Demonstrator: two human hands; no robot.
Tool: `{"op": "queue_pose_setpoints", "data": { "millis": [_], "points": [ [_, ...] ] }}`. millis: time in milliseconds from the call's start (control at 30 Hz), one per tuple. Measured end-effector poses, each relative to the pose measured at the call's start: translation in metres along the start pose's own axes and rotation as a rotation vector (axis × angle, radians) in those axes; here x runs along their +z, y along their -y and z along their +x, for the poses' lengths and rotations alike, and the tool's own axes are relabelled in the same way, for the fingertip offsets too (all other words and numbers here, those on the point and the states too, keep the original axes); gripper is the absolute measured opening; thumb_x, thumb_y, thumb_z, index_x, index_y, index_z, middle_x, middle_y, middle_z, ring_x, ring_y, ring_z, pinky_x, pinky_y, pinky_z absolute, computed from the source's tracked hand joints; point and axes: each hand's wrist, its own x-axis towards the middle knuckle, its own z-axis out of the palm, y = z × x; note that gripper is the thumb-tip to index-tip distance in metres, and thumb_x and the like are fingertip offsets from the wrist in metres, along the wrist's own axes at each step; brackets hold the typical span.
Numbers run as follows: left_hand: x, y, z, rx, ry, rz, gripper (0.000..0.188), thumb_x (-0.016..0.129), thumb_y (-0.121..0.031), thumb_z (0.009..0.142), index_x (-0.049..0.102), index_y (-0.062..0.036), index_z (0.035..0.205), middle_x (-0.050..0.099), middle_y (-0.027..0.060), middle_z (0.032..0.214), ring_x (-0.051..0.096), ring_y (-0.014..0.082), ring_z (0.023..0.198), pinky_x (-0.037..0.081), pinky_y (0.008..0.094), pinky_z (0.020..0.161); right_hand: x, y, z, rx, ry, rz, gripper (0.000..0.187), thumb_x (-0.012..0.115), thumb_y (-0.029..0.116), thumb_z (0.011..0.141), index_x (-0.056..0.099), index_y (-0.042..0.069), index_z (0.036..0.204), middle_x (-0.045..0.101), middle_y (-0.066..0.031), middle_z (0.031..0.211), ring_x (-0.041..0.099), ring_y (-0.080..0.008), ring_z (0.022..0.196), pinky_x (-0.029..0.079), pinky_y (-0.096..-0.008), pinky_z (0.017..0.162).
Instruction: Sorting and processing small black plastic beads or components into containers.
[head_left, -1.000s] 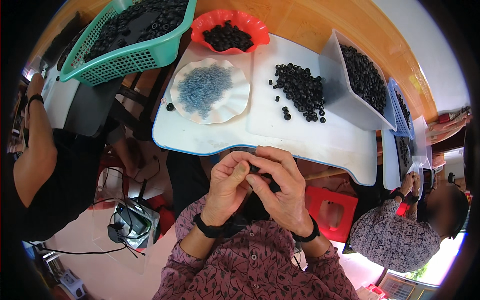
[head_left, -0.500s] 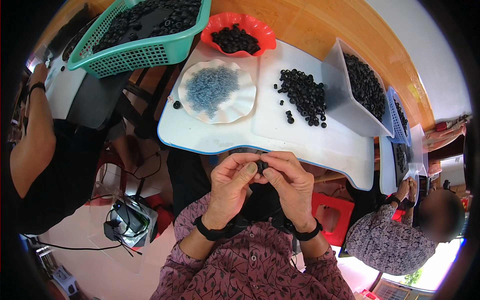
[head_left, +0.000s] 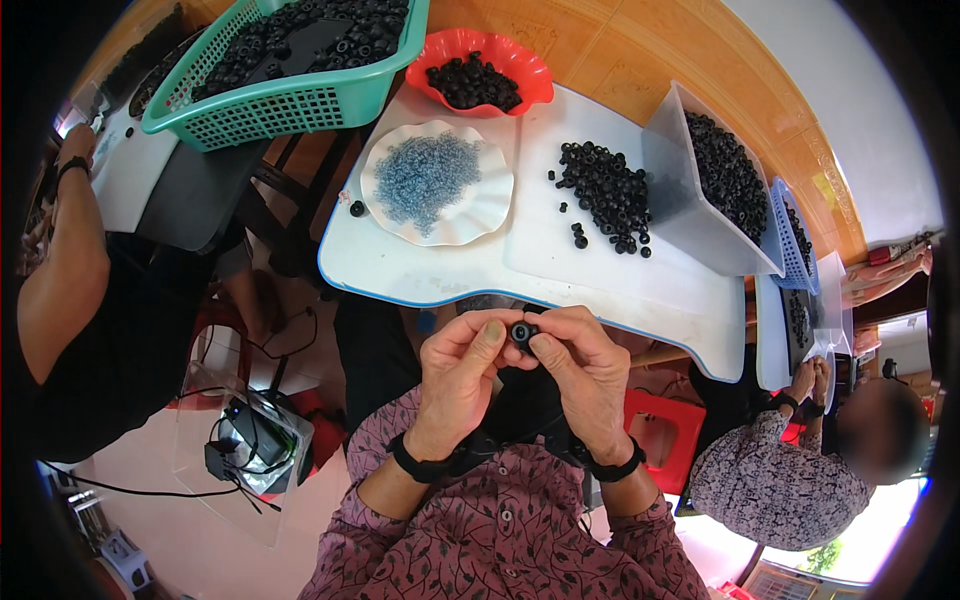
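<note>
A small black ring-shaped part (head_left: 521,333) is pinched between the fingertips of my left hand (head_left: 458,370) and my right hand (head_left: 583,368), just in front of the near edge of the white table (head_left: 420,270). Both thumbs press against the part. On the table lies a loose pile of the same black rings (head_left: 605,195). A white scalloped plate (head_left: 400,215) holds small pale blue-grey pieces. One stray black ring (head_left: 357,208) lies left of the plate.
A teal basket (head_left: 290,100), a red bowl (head_left: 535,80) and a clear bin (head_left: 665,170) hold more black rings. One person sits at the left (head_left: 70,290), another at the lower right (head_left: 800,470). Red stools and cables lie on the floor.
My hands have lifted slightly toward the table edge, and the fingertips have opened enough to show the black ring held between them.
</note>
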Motion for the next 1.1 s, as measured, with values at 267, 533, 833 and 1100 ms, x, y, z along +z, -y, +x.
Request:
{"op": "queue_pose_setpoints", "data": {
  "millis": [267,533,833,1100],
  "points": [
    [0.007,-0.002,-0.002,0.064,-0.011,0.230,0.020,0.059,-0.001,0.091,0.059,0.0068,0.110,0.065,0.0101,0.094,0.064,0.0129,0.079,0.056,0.0263,0.074,0.000,0.003,0.002,0.026,-0.019,0.018,0.017,0.060,-0.005,0.088,0.066,-0.001,0.102,0.059,-0.0074,0.098,0.061,-0.0104,0.080,0.051,-0.0210,0.069],
    [0.004,-0.004,-0.001,0.066,-0.124,0.297,0.021,0.059,0.000,0.091,0.061,0.0055,0.111,0.066,0.0110,0.098,0.064,0.0119,0.077,0.057,0.0271,0.074,0.001,-0.004,0.013,0.011,0.000,-0.073,0.007,0.062,-0.001,0.087,0.064,-0.004,0.093,0.064,-0.0073,0.084,0.063,-0.0111,0.070,0.051,-0.0228,0.065],
    [-0.008,-0.002,0.002,-0.005,-0.220,0.172,0.020,0.060,-0.006,0.091,0.063,0.0022,0.110,0.065,0.0095,0.090,0.061,0.0120,0.070,0.058,0.0311,0.070,-0.017,0.015,0.161,0.135,0.065,-0.119,0.027,0.063,0.017,0.089,0.064,-0.005,0.103,0.068,-0.0095,0.083,0.063,-0.0107,0.074,0.050,-0.0225,0.067],
    [-0.011,-0.005,0.004,-0.022,-0.222,0.194,0.018,0.060,-0.006,0.092,0.064,0.0016,0.108,0.065,0.0087,0.089,0.060,0.0115,0.069,0.058,0.0300,0.069,-0.040,0.025,0.186,0.072,-0.153,-0.066,0.026,0.059,0.013,0.089,0.064,-0.009,0.102,0.068,-0.0132,0.087,0.066,-0.0153,0.076,0.052,-0.0243,0.068]
  ]
}}
